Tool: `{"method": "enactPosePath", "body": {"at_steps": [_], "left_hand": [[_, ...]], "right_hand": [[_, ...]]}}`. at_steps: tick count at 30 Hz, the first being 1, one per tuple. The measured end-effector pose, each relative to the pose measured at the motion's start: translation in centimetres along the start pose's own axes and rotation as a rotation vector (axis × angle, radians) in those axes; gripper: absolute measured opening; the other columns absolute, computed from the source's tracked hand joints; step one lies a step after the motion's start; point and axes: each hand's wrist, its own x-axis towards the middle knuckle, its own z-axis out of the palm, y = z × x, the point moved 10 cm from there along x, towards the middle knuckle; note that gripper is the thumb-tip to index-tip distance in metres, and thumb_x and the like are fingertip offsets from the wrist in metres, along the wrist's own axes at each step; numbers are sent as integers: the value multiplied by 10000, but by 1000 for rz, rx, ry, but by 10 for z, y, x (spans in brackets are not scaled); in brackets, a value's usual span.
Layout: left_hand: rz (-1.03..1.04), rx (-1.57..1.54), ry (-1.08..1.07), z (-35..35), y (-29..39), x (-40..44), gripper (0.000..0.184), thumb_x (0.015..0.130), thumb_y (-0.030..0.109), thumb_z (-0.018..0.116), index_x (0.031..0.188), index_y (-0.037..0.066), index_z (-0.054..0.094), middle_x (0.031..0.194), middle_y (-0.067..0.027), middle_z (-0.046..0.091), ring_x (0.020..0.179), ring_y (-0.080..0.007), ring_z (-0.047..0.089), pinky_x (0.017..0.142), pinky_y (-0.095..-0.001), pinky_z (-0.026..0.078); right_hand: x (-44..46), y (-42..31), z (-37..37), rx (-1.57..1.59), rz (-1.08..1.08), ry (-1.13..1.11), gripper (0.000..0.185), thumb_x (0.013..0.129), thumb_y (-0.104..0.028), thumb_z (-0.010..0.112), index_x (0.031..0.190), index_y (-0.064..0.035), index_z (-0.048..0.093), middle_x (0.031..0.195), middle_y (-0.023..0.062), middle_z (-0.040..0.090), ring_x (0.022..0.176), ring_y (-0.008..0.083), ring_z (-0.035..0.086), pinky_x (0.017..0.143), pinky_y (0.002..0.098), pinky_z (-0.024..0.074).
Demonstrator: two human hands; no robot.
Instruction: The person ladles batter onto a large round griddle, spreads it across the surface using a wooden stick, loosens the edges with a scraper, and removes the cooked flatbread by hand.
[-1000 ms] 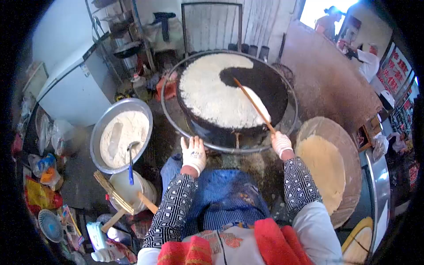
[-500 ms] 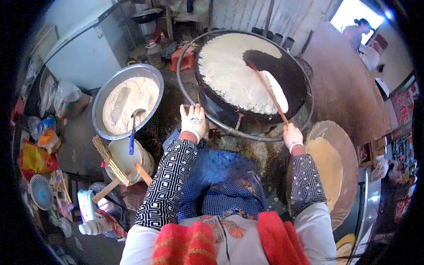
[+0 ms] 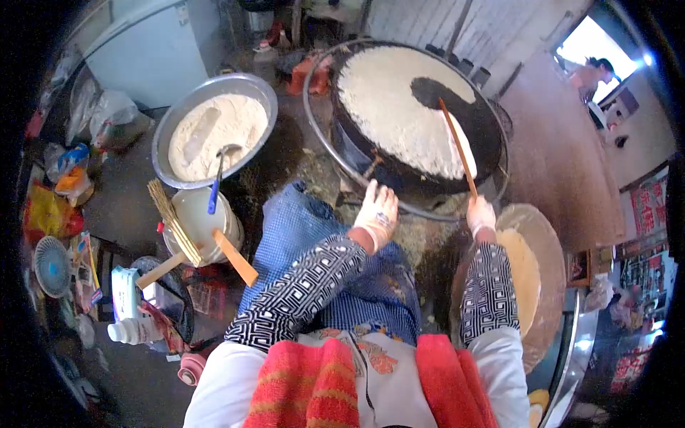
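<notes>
My right hand (image 3: 481, 215), in a pale glove, is closed round the near end of a long reddish-brown wooden stick (image 3: 457, 141). The stick reaches across the right part of a large round black griddle (image 3: 486, 139). A pale layer of batter (image 3: 392, 100) covers much of the griddle, leaving a dark bare area at the right; a thicker pale strip lies beside the stick. My left hand (image 3: 378, 215), also gloved, has its fingers stretched out by the near side of the metal ring (image 3: 325, 135) around the griddle. Nothing shows in it; whether it touches the ring I cannot tell.
Left of the griddle stands a metal basin (image 3: 163, 135) of batter with a blue-handled ladle (image 3: 215, 192). Below it, a white bucket (image 3: 227, 232) carries a brush (image 3: 171, 217) and wooden tools. A wide round tray (image 3: 555, 285) lies at right. Another person (image 3: 591, 78) is at the far right.
My left hand has moved right along the ring's near side. The stick has turned to a steeper angle in view, still in my right hand. The camera view has shifted.
</notes>
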Motion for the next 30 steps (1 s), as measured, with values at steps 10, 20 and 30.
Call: {"method": "enactPosePath", "body": {"at_steps": [10,20,30], "left_hand": [[-33,74,55,4,-24,-4,469,924,143,404,1350,-44,466,1409,-183,476,1342,-332,402,1148,-616,121],[-140,65,-19,28,-51,7,429,960,131,345,1352,3,461,1438,-156,454,1370,-304,387,1145,-627,113],[-207,16,-35,25,-77,6,518,916,272,502,1374,35,454,1461,-134,436,1387,-279,366,1149,-610,96]], "right_hand": [[-10,-15,-7,-66,21,-64,380,983,-382,438,1004,-29,574,902,251,676,843,434,655,746,535,511],[-42,-51,-13,49,-147,-56,296,969,-354,476,904,-83,574,838,269,650,804,440,645,676,535,500],[-19,-20,0,-33,5,-95,409,983,-403,407,1024,-50,609,927,256,671,906,427,646,805,521,503]]}}
